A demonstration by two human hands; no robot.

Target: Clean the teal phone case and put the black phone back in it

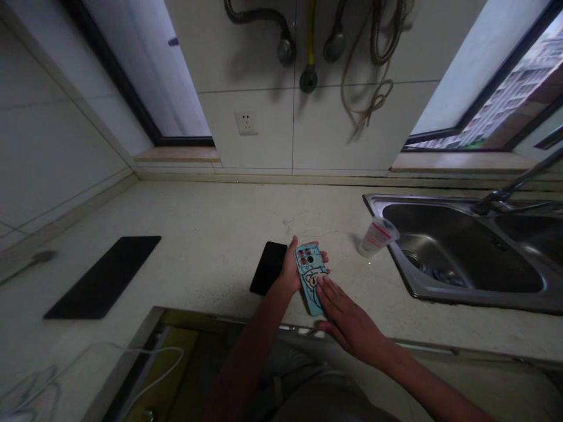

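A light blue phone case (311,287) with a cartoon animal drawn on it and round camera cutouts at its top rests in my left hand (291,269). The thumb lies along its left edge, and fingertips show past its right edge. My right hand (341,308) lies across the lower right of the case, fingers stretched out flat and touching the drawing. Just left of my left hand, a black smartphone (268,268) lies flat on the counter, its dark face up.
A clear plastic cup (377,237) with red print stands tilted beside the steel sink (407,284). A dark cooktop-like panel (105,275) lies on the left of the pale counter (197,234). Near the lower left runs a white cable (153,350). Hoses (259,14) hang on the tiled wall.
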